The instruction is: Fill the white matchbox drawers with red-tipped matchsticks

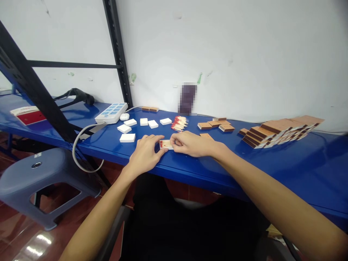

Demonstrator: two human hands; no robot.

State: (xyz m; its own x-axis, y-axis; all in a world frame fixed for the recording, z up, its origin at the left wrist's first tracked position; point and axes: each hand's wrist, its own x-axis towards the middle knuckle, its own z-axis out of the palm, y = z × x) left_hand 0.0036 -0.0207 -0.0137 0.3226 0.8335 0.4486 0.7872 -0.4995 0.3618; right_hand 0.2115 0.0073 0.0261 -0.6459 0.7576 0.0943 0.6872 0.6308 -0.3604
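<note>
A small white matchbox tray point(165, 144) with red-tipped matches in it lies near the front edge of the blue table. My left hand point(146, 151) grips its left end between thumb and fingers. Over the tray's right end, my right hand point(187, 143) is closed with its fingertips pinched; what they hold, if anything, is hidden. Just behind the tray is a pile of loose matches point(179, 123). Several white trays point(127, 137) lie to the left, showing plain white faces. An orange-brown matchbox sleeve point(206, 136) is partly hidden behind my right hand.
Several matchbox sleeves point(214, 124) lie at the back right, beside a large stack of them point(282, 130). A power strip point(111, 113) with a cable stands by the black metal post point(117, 50). A grey stool point(46, 174) is at the lower left. A white wall rises behind.
</note>
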